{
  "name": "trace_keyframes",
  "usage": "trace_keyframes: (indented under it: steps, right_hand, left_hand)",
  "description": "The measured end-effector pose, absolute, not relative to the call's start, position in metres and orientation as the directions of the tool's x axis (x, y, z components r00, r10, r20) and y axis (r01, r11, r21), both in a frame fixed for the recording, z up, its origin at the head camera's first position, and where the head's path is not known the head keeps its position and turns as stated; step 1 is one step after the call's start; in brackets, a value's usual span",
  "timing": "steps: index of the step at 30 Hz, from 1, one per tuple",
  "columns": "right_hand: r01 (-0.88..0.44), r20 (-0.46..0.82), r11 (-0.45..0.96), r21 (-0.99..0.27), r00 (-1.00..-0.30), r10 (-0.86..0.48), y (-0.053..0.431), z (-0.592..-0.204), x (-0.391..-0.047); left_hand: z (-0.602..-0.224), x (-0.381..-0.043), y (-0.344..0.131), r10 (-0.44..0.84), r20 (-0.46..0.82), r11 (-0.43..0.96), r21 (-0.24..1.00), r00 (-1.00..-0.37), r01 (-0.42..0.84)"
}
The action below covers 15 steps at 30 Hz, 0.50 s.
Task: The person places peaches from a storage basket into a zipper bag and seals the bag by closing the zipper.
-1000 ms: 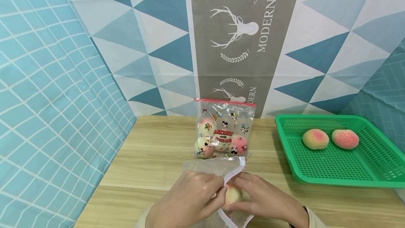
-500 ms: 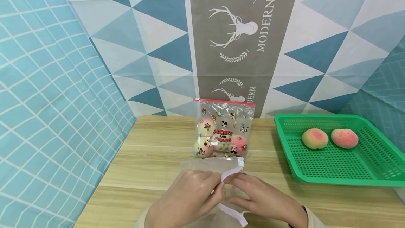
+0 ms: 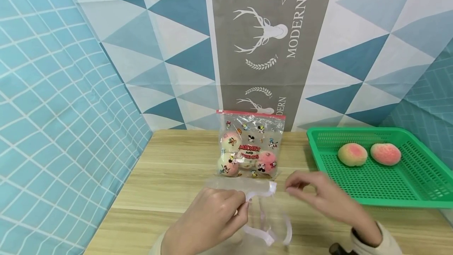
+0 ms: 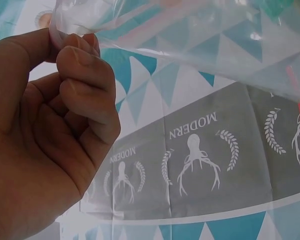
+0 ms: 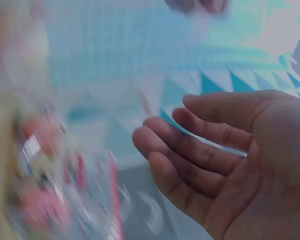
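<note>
My left hand (image 3: 209,219) pinches the white rim of a clear zip bag (image 3: 260,190) at the table's front; in the left wrist view the bag's film (image 4: 190,45) spreads out from the fingertips. The bag's mouth gapes to the right. My right hand (image 3: 323,198) is in the air between the bag and the green basket, its fingers loosely bent around nothing, as the right wrist view of the hand (image 5: 215,155) also shows. Two peaches, a yellow-pink one (image 3: 352,154) and a pinker one (image 3: 385,154), lie in the green basket (image 3: 375,202).
Behind the held bag stands a red-topped, printed zip bag (image 3: 250,125) with several peaches in it, against the patterned backdrop (image 3: 191,50). Wooden table (image 3: 170,148) surface shows to its left. A blue grid cloth (image 3: 63,101) hangs at the left.
The peach my right hand held at the bag's mouth is out of its fingers. That hand has left the bag, moving right toward the basket. My left hand keeps its pinch.
</note>
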State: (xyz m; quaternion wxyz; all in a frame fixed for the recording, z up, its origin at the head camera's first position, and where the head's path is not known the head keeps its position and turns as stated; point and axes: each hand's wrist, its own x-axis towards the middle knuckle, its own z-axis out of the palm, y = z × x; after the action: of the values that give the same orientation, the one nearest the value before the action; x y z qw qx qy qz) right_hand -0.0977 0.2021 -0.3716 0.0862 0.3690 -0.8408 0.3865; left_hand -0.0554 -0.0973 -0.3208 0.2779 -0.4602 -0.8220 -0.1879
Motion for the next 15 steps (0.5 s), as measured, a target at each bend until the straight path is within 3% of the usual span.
trace_keyframes:
  steps: [4, 7, 11, 15]
  right_hand:
    - [-0.567, 0.467, 0.656, -0.498, -0.813, -0.349, 0.246, -0.366, -0.114]
    - [-0.470, 0.471, 0.754, -0.458, -0.848, -0.242, 0.282, -0.374, -0.132]
    - [-0.386, 0.441, 0.801, -0.457, -0.881, -0.173, 0.325, -0.401, -0.152]
    - [-0.310, 0.308, 0.866, -0.394, -0.932, -0.193, 0.354, -0.428, -0.165]
  left_hand:
    - [-0.320, -0.055, -0.096, 0.655, 0.620, 0.499, 0.076, -0.433, 0.863]
    - [-0.320, -0.054, -0.095, 0.654, 0.601, 0.503, 0.109, -0.461, 0.857]
    - [-0.322, -0.054, -0.094, 0.660, 0.602, 0.499, 0.097, -0.450, 0.861]
    - [-0.323, -0.055, -0.093, 0.666, 0.607, 0.486, 0.089, -0.434, 0.870]
